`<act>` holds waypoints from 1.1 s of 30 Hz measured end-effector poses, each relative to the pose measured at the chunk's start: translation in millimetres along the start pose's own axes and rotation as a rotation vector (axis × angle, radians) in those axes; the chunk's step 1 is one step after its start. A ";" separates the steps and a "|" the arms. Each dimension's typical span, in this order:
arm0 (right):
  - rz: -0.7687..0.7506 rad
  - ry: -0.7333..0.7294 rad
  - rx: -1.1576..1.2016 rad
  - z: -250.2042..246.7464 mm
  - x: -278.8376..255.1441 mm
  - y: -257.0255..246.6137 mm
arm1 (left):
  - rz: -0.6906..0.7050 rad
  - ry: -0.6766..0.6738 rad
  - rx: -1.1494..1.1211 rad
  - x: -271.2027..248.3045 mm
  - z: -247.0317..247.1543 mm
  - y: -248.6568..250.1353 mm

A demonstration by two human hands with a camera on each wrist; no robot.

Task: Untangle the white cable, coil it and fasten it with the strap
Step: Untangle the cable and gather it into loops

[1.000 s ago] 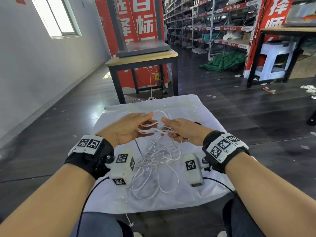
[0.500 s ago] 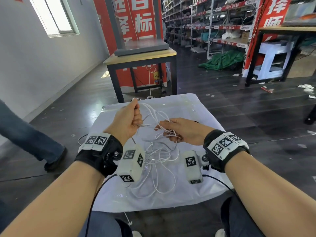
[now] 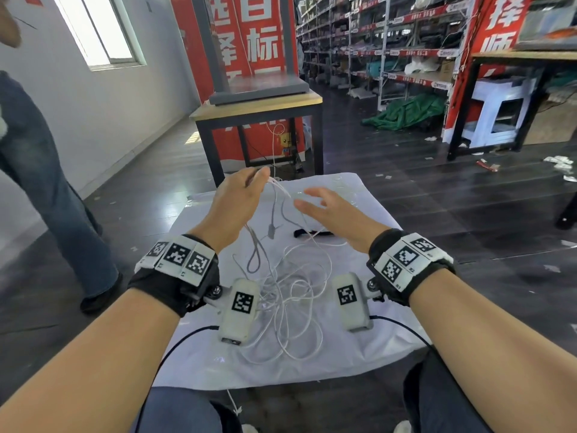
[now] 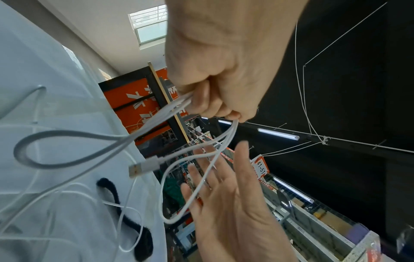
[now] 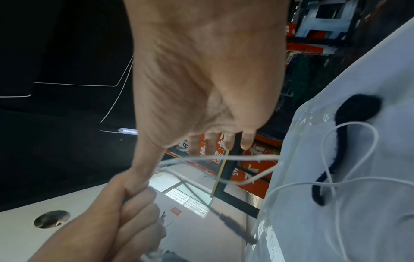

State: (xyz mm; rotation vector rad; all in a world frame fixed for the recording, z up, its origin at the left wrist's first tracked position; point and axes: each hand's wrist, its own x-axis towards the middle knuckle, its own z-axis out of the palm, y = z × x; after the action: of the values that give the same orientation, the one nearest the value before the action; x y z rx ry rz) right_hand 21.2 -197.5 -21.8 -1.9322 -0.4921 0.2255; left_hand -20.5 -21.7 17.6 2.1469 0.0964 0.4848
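The left hand (image 3: 237,198) pinches the white cable (image 3: 290,295) (right hand (image 3: 331,210) splayed, empty); lifting could tighten the tangle.

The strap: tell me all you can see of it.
The strap is a narrow black band, fuzzy like hook-and-loop fabric. It lies unfastened on the white sheet, slightly curved, beyond the cable tangle. A strand or two of cable crosses it. Neither hand touches it; the open right hand hovers above.
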 end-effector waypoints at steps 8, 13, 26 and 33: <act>-0.100 -0.254 0.026 16.4 5.3 -22.7 | -0.045 -0.099 -0.465 2.4 2.6 24.1; -0.088 -0.280 0.202 19.6 -0.4 -27.5 | -0.216 -0.038 -0.771 11.7 5.6 29.0; 0.101 -0.408 0.307 17.0 -4.7 -30.6 | -0.387 0.032 -0.785 19.3 7.2 17.7; 0.102 -0.331 0.297 18.2 -3.1 -21.7 | -0.361 0.023 -0.561 12.2 10.6 -1.3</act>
State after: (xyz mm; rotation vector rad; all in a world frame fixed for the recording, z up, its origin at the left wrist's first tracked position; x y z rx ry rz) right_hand 6.5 -176.3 -9.5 -1.6356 -0.5429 0.6554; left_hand -5.2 -26.2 14.9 1.5306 0.3164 0.2802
